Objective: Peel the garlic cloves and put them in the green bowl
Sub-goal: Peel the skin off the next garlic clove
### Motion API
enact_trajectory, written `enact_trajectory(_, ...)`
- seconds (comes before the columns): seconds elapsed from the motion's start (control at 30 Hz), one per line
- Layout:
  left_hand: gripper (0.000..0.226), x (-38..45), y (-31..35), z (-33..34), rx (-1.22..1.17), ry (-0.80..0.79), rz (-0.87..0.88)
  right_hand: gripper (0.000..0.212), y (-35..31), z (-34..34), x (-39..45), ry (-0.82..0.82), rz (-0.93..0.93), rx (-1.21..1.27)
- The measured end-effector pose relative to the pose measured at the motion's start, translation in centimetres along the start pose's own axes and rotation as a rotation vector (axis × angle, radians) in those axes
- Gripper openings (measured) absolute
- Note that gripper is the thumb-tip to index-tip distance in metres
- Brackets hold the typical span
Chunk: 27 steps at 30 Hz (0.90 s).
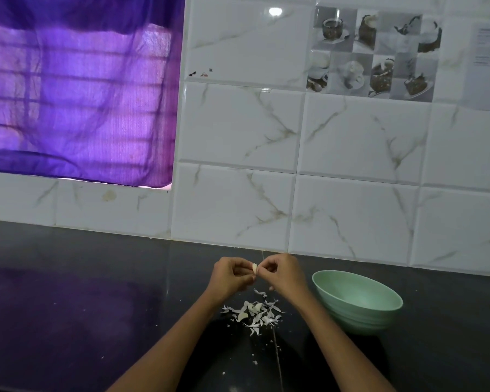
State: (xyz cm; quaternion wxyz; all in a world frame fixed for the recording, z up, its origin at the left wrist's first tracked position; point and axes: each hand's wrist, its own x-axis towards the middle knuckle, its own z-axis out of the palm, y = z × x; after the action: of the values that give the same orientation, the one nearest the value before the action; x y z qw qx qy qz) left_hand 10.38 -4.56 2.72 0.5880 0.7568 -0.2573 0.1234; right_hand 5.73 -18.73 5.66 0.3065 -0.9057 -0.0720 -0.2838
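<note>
1. A single garlic clove (254, 268) was held above the dark bench (96, 306), pinched between the left hand (231, 274) and the right hand (283, 274), which met at the clove.
2. The fingers (239, 271) of the left hand were curled onto the clove's left side; those of the right hand were clamped on its right edge, seemingly on a flap of skin, though this could not be told for certain.
3. The green bowl (359, 306) was seen just to the right of the right hand's fingers, resting on the bench; no cloves could be made out inside it.
4. A heap of peeled skins (255, 314) was seen below the fingers, with what looked like one or two cloves (242, 316) lying among them.
5. The peeling step was judged to be in hand. It would be done well if the clove were steadied by the left hand while the skin was drawn off lengthwise in one strip by the right.
6. The bare clove should then be carried rightwards and released over the bowl, with the skins kept out of it.
</note>
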Motion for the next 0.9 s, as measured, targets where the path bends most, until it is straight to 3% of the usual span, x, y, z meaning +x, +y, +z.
enact_trajectory(0.1, 0.014, 0.0, -0.4, 0.1, 0.205, 0.052, 0.127, 0.014, -0.3, 0.0, -0.1, -0.009, -0.007, -0.088)
enact_trajectory(0.27, 0.012, 0.0, -0.8, 0.1, 0.311, 0.102, 0.183, 0.017, -0.8, 0.1, -0.3, -0.001, -0.025, -0.170)
enact_trajectory(0.63, 0.011, 0.0, -1.1, 0.2, 0.133, 0.009, 0.122, 0.010, 0.1, 0.3, 0.1, 0.028, 0.049, -0.090)
enact_trajectory(0.77, 0.012, 0.2, -1.3, 0.1, 0.116, 0.005, 0.071, 0.045, 0.7, -0.1, 0.4, 0.008, 0.003, -0.039)
enact_trajectory(0.9, 0.012, 0.2, -1.4, 0.0, 0.151, -0.040, 0.055, 0.038, 0.3, 0.2, 0.3, -0.050, -0.098, -0.005)
